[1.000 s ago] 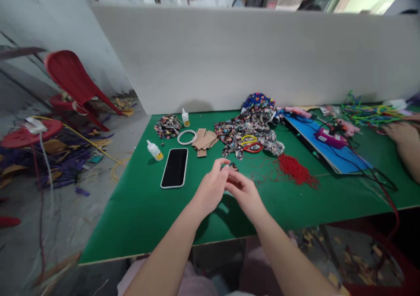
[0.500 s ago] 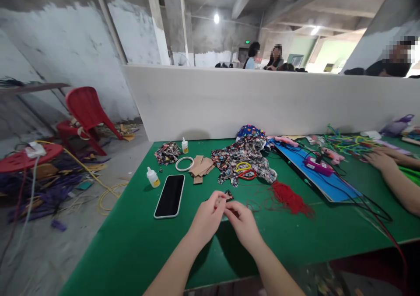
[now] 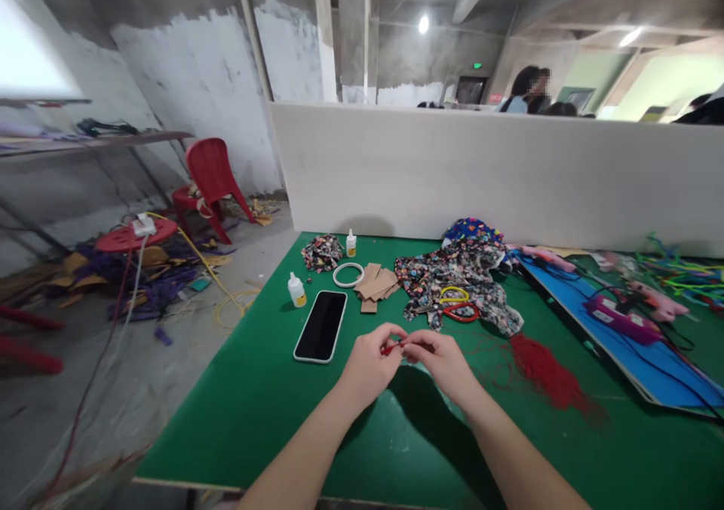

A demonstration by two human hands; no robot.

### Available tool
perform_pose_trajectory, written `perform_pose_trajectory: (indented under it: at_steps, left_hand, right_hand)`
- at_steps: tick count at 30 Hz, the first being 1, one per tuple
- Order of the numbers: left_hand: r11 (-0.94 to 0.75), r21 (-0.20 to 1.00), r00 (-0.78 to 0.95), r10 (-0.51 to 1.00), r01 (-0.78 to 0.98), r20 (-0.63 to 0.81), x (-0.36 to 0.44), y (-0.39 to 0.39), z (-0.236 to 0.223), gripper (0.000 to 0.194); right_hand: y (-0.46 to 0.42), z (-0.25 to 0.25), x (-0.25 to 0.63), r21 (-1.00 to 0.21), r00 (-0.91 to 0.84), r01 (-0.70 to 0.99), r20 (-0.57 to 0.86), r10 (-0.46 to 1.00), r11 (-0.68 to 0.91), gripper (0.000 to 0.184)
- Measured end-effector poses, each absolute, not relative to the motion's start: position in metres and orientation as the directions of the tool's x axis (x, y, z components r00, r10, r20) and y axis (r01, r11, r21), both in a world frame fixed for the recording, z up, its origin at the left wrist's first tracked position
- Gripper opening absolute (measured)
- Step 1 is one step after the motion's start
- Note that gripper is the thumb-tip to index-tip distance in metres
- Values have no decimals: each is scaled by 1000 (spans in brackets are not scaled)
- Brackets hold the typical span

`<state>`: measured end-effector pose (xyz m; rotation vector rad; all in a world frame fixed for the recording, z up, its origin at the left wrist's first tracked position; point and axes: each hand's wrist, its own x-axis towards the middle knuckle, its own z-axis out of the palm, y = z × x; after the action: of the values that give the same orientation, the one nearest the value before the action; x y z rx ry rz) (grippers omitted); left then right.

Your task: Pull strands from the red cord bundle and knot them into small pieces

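Note:
My left hand [image 3: 373,360] and my right hand [image 3: 440,357] meet over the front part of the green table. The fingers of both are closed in a pinch around a small dark-red piece [image 3: 390,348], mostly covered by the fingertips, so its kind is unclear. Beyond my hands lie floral cloth scraps [image 3: 421,272] with yellow- and red-handled scissors [image 3: 461,311] on them. A tangle of red thread [image 3: 546,370] is to the right. Brown card strips [image 3: 376,284] and a white ring [image 3: 348,274] lie further back, and a phone [image 3: 321,327] rests left of my hands.
Two small glue bottles [image 3: 296,290] and a bunched floral cloth [image 3: 322,253] are at the left. A blue board [image 3: 599,329] with a purple power strip [image 3: 622,318] and cables lies right. A white partition [image 3: 452,170] closes the back. Red chairs and scraps are on the floor left.
The view has swung left, so the table's things sit further right and the neighbouring person's arms are out of sight. A dark patterned scrap showed at my fingertips before; now red shows there.

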<state>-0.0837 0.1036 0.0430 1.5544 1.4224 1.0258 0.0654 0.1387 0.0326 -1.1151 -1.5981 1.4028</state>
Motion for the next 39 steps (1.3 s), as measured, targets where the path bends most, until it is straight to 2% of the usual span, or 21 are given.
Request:
perform_pose_trajectory:
  at_steps: [6,11,17,23,27,31,36,39]
  left_hand:
    - [-57,871,65,997,487,30,-85,102,29,22]
    - [-129,803,119,990,582,73,-94,106,23,22]
    - [-237,695,230,967,679,105,-101,108,23,25]
    - [-212,679,212,974,703,84,-103,111,21,24]
    - [-156,746,174,983,647,55,-102,113,19,27]
    - [-121,812,183,983,571,18,-100,113,16,32]
    - [-78,854,157,988,515,-4,-97,111,16,27]
    - [-41,895,144,989,444,-26,-95,110,18,26]
  right_hand:
    - [137,11,70,-874,-401,395,112,909,282,12]
    - [139,6,71,-798,-508,402,213,834,449,12]
    - [139,2,73,-728,-547,426,265,794,537,10]
    - [140,2,74,-742,-519,424,271,811,519,8]
    - [144,4,76,-800,-472,393,248,846,454,6]
    - [146,4,77,-796,-500,405,219,838,450,10]
    - [147,7,78,-818,-523,392,178,833,421,9]
    - [147,9,79,-886,-485,339,124,866,317,11]
